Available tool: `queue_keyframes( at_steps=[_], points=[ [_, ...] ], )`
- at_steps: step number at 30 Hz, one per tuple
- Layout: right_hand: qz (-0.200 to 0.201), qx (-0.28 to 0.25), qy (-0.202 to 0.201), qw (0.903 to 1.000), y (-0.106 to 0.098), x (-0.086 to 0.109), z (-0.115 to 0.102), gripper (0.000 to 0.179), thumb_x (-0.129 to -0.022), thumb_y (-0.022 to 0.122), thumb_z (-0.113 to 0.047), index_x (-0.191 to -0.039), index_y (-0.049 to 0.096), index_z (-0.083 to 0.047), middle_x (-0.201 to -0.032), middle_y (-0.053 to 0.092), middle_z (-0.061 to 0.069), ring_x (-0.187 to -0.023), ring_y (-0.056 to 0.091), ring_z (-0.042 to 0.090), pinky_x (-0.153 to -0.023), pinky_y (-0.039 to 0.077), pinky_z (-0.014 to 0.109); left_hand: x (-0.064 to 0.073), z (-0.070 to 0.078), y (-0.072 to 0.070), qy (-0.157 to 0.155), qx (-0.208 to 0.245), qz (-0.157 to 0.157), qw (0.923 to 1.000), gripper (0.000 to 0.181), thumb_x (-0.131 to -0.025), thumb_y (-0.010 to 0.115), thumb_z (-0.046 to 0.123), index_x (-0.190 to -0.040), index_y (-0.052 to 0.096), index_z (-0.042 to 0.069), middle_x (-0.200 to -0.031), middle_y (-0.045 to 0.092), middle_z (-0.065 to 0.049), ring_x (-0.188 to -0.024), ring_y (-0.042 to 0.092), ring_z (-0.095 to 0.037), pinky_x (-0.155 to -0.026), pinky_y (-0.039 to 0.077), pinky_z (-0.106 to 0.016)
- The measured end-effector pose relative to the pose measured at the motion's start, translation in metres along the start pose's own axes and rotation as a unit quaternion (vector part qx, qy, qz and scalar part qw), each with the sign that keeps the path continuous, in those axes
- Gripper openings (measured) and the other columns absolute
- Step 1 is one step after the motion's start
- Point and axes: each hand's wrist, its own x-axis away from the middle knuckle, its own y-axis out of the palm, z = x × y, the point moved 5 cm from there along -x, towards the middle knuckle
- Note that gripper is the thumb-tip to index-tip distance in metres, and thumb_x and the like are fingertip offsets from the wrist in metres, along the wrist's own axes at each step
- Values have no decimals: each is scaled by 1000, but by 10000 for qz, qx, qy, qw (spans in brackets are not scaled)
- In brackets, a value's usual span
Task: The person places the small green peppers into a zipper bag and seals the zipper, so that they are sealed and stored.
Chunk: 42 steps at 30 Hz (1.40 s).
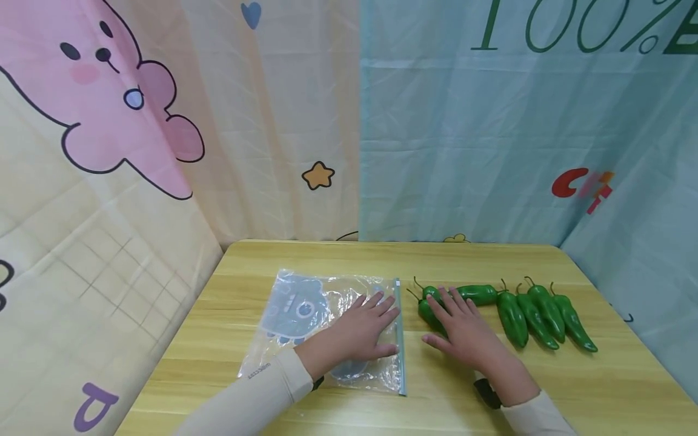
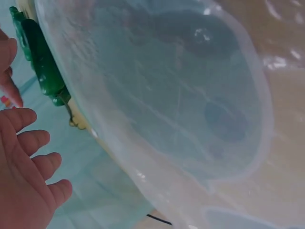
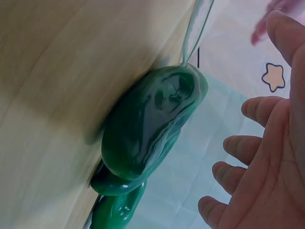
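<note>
A clear zip bag printed with a blue cartoon lies flat on the table, its blue zip strip on the right side. Over the bag's right part my left hand is spread, fingers straight; the left wrist view shows its palm apart from the bag. Several green peppers with thin stems lie to the right of the bag. My right hand, fingers spread, is above the leftmost peppers and partly hides them. In the right wrist view, a gap separates its palm from the nearest pepper. Neither hand holds anything.
The wooden table has its far edge near a printed curtain and a light blue curtain. More cloth hangs along both sides. Dark straps sit on the wrists.
</note>
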Motion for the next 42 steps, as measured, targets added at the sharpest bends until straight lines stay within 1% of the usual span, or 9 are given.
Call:
queue_keyframes(
  at_steps=[6,10,13,18,21,24,28,36,42],
  points=[
    [-44,38,58,10000,-1,1,3,81,-91,62,-54,-153,37,-8,-160,21,22,-145,17,45,-111,21,67,-16,3,10,0,369,-293,9989,79,-93,48,67,-155,36,19,-161,28,-7,-146,25,-31,-113,34,-47],
    [-90,27,82,9999,-2,2,4,82,-92,61,-54,-154,35,-8,-160,21,23,-146,16,45,-111,20,67,-25,2,20,-313,571,-455,9968,85,-89,45,74,-156,32,23,-161,29,-8,-145,29,-33,-108,40,-47],
    [-97,-14,102,9999,-4,2,6,82,-92,61,-54,-154,35,-8,-160,21,23,-146,14,45,-111,20,67,-29,3,24,-547,704,-480,9949,90,-85,45,79,-156,32,26,-158,33,-7,-141,36,-34,-103,45,-48],
    [-75,-14,117,9999,-5,2,7,83,-91,62,-54,-155,34,-9,-160,22,23,-146,14,44,-111,21,67,-32,5,25,-725,516,-419,9951,91,-83,43,81,-156,33,27,-150,45,-6,-127,49,-30,-85,54,-42],
    [-83,5,120,9999,-5,2,7,84,-91,61,-55,-155,33,-9,-160,21,23,-146,14,44,-111,21,67,-33,4,26,-750,351,-407,9957,91,-83,43,81,-156,33,28,-143,50,-4,-117,52,-25,-74,53,-36],
    [-94,5,126,9999,-5,2,7,84,-91,61,-55,-155,33,-9,-160,21,22,-146,14,44,-111,21,66,-36,4,28,-699,168,-399,9966,89,-83,45,79,-155,36,27,-138,54,-4,-112,53,-23,-68,52,-33],
    [-76,-26,132,9999,-6,2,6,83,-92,61,-55,-155,34,-8,-160,21,22,-146,15,45,-111,21,66,-40,1,30,-651,-51,-351,9972,86,-84,45,78,-152,40,26,-134,56,-4,-111,53,-24,-68,53,-33],
    [-98,-31,106,9999,-6,0,3,82,-92,60,-55,-154,35,-7,-160,21,23,-145,17,46,-111,22,67,-45,0,32,-630,-47,-301,9975,89,-82,41,83,-149,46,25,-129,57,-5,-105,52,-24,-68,54,-36],
    [-108,-72,125,9998,-5,0,1,82,-92,61,-55,-153,36,-7,-161,20,22,-145,16,46,-111,22,66,-44,-1,32,-617,-98,-285,9976,87,-81,45,81,-143,52,21,-130,57,-4,-107,54,-24,-67,55,-36]
  ],
)
